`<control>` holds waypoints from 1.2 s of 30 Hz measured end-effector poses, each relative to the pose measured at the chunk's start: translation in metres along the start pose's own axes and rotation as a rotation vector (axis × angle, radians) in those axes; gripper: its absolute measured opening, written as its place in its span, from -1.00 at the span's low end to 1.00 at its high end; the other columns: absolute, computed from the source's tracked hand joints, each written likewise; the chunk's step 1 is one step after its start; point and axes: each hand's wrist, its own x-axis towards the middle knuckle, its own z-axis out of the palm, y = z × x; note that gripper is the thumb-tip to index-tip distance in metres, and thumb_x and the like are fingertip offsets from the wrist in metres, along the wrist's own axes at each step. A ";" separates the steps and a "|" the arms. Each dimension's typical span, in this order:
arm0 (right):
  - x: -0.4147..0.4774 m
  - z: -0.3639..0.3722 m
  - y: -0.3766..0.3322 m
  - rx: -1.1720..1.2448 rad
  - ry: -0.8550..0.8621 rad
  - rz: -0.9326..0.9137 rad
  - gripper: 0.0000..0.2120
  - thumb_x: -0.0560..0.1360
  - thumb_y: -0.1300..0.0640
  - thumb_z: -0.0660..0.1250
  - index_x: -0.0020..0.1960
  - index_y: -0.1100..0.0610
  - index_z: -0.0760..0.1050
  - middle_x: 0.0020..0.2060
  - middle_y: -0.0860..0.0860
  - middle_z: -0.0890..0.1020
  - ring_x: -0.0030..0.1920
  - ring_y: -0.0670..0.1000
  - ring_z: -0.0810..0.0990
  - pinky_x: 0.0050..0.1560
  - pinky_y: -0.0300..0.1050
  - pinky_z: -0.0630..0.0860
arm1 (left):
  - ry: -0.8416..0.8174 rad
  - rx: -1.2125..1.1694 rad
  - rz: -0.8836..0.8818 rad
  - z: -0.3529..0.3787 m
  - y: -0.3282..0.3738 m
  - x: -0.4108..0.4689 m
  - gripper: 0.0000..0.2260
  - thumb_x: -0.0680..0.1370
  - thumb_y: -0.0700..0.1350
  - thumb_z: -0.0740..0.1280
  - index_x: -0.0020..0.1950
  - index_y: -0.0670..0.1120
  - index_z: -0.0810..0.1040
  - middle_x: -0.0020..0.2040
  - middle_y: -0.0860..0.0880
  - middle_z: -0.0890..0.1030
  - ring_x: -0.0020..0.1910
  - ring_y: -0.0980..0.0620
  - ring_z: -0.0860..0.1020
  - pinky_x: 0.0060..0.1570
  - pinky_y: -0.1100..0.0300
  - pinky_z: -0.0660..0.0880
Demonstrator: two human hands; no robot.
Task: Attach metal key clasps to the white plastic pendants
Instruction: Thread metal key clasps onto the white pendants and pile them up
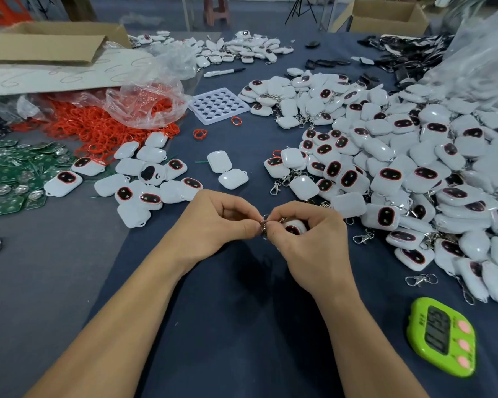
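Observation:
Both hands meet over the dark blue table at centre. My left hand [217, 221] pinches a small metal key clasp [264, 225] between thumb and fingertips. My right hand [308, 234] curls round a white plastic pendant [295, 226] with a dark oval window, and its fingertips touch the clasp's ring. Most of the pendant is hidden inside the right hand. A small group of white pendants [144, 179] lies to the left. A large heap of pendants [400, 168], many with clasps attached, fills the right side. Loose clasps [363, 237] lie near the heap.
A green digital timer [443, 337] sits at the lower right. Red rubber rings [104, 124] spill from a plastic bag at the left, beside green circuit boards [18, 173]. A white holed tray [217, 106] and a marker pen [223, 71] lie further back. Cardboard boxes [49, 41] stand behind.

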 end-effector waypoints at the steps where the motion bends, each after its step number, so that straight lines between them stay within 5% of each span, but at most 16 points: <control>1: 0.000 -0.001 0.000 -0.006 -0.013 -0.005 -0.82 0.40 0.23 0.48 -0.25 -0.04 0.66 -0.36 -0.10 0.66 -0.39 -0.15 0.57 -0.36 -0.34 0.48 | -0.015 0.018 -0.009 0.000 0.001 -0.001 -0.80 0.48 -0.35 0.50 -0.15 -0.05 0.75 -0.18 -0.09 0.75 -0.18 0.06 0.70 -0.12 0.30 0.59; 11: 0.002 -0.005 0.003 0.065 -0.161 -0.011 -0.87 0.35 0.20 0.42 -0.27 -0.01 0.66 -0.33 -0.04 0.68 -0.32 -0.04 0.62 -0.28 -0.18 0.54 | -0.116 0.072 -0.030 -0.005 0.002 -0.002 -0.83 0.43 -0.31 0.49 -0.16 -0.03 0.76 -0.19 -0.09 0.75 -0.19 0.06 0.71 -0.15 0.33 0.55; 16: 0.001 -0.006 0.002 0.105 -0.242 -0.021 -0.86 0.36 0.24 0.42 -0.27 0.02 0.67 -0.34 -0.04 0.68 -0.33 -0.08 0.59 -0.27 -0.23 0.50 | -0.165 0.081 -0.062 -0.010 0.001 -0.002 -0.86 0.31 -0.15 0.49 -0.17 -0.02 0.77 -0.16 -0.12 0.76 -0.11 -0.05 0.73 0.04 0.13 0.63; 23: 0.001 -0.008 0.000 0.092 -0.269 -0.058 -0.86 0.37 0.25 0.44 -0.28 0.03 0.66 -0.34 -0.05 0.67 -0.32 -0.09 0.58 -0.25 -0.23 0.49 | -0.187 0.077 -0.053 -0.009 0.004 -0.005 -0.87 0.28 -0.14 0.49 -0.21 -0.03 0.77 -0.20 -0.12 0.75 -0.19 0.00 0.72 -0.10 0.24 0.60; 29: -0.001 -0.007 0.000 0.088 -0.257 -0.081 -0.83 0.39 0.32 0.45 -0.26 0.07 0.67 -0.32 -0.05 0.69 -0.31 -0.09 0.60 -0.25 -0.24 0.51 | -0.103 0.091 -0.065 -0.001 0.002 -0.003 -0.84 0.18 -0.12 0.42 -0.29 -0.09 0.72 -0.28 -0.18 0.71 -0.28 -0.05 0.64 -0.12 0.06 0.57; 36: 0.000 -0.005 -0.003 0.136 -0.128 -0.067 -0.85 0.38 0.26 0.48 -0.26 0.02 0.69 -0.34 -0.05 0.70 -0.33 -0.04 0.63 -0.30 -0.25 0.52 | 0.041 -0.055 -0.069 0.014 0.002 -0.002 -0.83 0.24 -0.29 0.33 -0.39 -0.07 0.68 -0.43 -0.14 0.64 -0.44 0.03 0.59 -0.36 0.27 0.52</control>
